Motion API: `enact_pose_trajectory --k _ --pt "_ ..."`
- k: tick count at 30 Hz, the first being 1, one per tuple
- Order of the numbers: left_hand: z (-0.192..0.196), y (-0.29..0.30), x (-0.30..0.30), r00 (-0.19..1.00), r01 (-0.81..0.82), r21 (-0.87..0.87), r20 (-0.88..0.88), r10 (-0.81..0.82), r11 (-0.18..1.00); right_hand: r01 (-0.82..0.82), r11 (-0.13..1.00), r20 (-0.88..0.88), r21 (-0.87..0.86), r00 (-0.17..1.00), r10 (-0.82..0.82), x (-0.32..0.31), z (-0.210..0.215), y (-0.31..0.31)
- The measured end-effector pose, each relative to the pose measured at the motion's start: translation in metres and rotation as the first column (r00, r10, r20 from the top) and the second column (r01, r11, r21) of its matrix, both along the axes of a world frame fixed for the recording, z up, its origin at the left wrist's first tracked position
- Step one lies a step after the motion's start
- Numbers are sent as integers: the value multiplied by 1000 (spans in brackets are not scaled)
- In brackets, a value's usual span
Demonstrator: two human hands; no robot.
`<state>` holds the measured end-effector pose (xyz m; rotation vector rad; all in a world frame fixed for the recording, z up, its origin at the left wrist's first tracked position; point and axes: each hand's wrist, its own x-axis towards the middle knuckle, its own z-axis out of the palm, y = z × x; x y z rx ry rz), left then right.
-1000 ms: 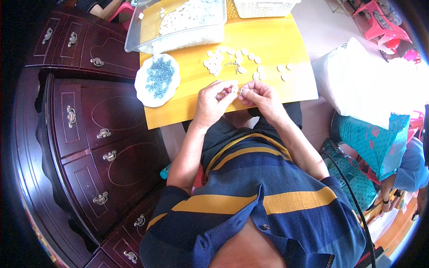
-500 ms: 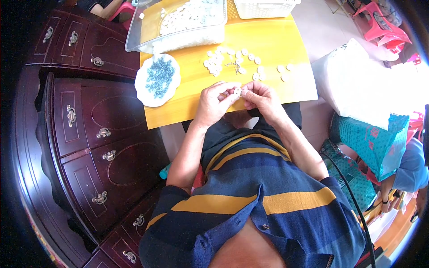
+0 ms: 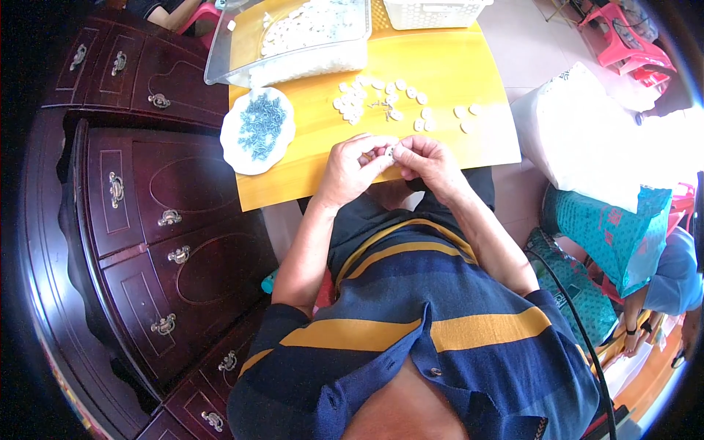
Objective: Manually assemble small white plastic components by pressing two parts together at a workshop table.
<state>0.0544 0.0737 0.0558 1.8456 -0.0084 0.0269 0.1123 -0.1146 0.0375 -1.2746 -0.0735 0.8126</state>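
Observation:
At the table's near edge, my left hand (image 3: pixel 347 170) pinches a small white round disc (image 3: pixel 391 153) between thumb and fingers. My right hand (image 3: pixel 434 166) meets it there, its thumb and fingertips pressed onto the disc; whether they also grip a smaller part is hidden. Beyond my hands lie several loose white discs (image 3: pixel 352 103), some in pairs toward the right, with a few small dark screws (image 3: pixel 379 107) among them. To the left, a white scalloped plate (image 3: pixel 230 152) bears a heap of small blue-grey screws (image 3: pixel 262 126).
On the yellow table (image 3: pixel 469 73), a clear plastic bin (image 3: pixel 308 64) of white pieces stands at the back left, beside a white basket (image 3: pixel 433 16). Dark wooden drawers (image 3: pixel 183 191) flank the left. A large white sack (image 3: pixel 565 132) and teal bags (image 3: pixel 609 227) sit right; another person's arm (image 3: pixel 634 315) shows beyond.
My right thumb and fingers have shifted slightly onto the disc, covering more of it. The left hand has hardly moved. At far right, the other person's hands have shifted.

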Motion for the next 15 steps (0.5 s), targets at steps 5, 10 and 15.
enact_pose_trajectory --k 5,10,15 --pt "25 -20 -2 992 -91 251 112 65 964 64 995 -52 83 997 -59 -2 -1 4" --pt "17 -22 -2 923 -227 490 384 26 842 95 980 -103 175 992 -78 -3 -8 7" --pt "12 -22 -1 941 -201 476 337 33 856 117 960 -211 255 975 -62 -4 -13 5"
